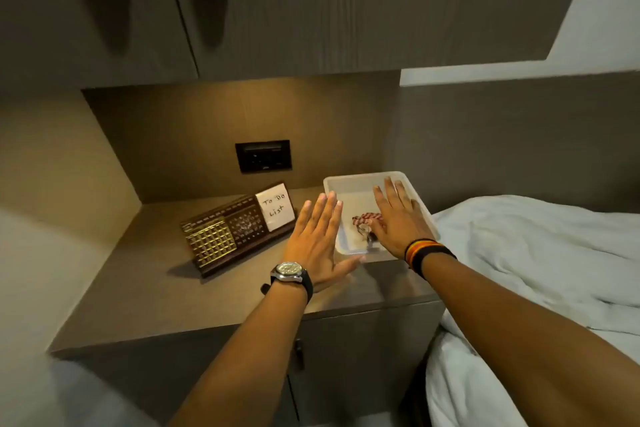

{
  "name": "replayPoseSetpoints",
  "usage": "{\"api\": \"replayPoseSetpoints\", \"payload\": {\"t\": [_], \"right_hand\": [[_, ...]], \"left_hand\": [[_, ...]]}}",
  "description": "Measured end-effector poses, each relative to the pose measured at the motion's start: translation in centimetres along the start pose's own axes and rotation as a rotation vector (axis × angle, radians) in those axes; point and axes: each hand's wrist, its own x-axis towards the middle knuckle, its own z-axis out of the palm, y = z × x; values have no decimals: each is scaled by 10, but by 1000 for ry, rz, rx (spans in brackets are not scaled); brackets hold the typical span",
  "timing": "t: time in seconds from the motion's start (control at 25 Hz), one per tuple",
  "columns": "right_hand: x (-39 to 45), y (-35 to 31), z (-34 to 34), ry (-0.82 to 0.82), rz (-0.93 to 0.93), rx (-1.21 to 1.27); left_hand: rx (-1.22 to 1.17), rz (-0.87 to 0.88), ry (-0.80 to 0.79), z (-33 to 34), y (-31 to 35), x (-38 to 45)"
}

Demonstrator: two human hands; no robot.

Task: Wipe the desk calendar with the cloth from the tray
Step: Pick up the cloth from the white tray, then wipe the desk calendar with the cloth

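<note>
From the head camera, the right hand (394, 218) is flat over the white tray (349, 180), its grip released and holding nothing. The striped cloth (367, 218) lies in the tray, just by the thumb side of that hand. The left hand (317, 236) hovers open beside the tray, also empty.

The person should likely lower the right hand, pinch the cloth and lift it clear of the tray wall. A small dark thing lies by the cloth; what it is cannot be told.

The desk calendar (235, 229) leans on the tabletop (145, 288), left of the tray. A "To Do List" note (275, 206) sits on it and could get knocked off. The bed (536, 253) is at the right.
</note>
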Motion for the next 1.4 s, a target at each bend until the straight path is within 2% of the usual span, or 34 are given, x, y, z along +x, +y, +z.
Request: {"api": "replayPoseSetpoints", "payload": {"t": [0.24, 0.36, 0.44, 0.64, 0.76, 0.96, 1.16, 1.4], "right_hand": [[58, 31, 55, -374, -28, -15], [72, 36, 70, -477, -52, 26], [75, 34, 76, -485, -60, 33], [75, 24, 74, -331, -53, 50], [73, 21, 69, -271, -31, 36], [62, -5, 52, -51, -7, 160], [48, -92, 43, 168, -59, 322], [38, -209, 64, 286, -82, 463]], "left_hand": [[-22, -29, -195, 59, 5, 34], [-69, -12, -259, 65, 0, 44], [-93, -7, -281, 66, -1, 46], [-144, -35, -337, 67, 1, 49], [-121, 5, -344, 58, -5, 47], [38, 81, -303, 29, -63, 29], [122, 100, -268, -17, -140, -3], [232, 112, -256, -63, -230, -30]]}}
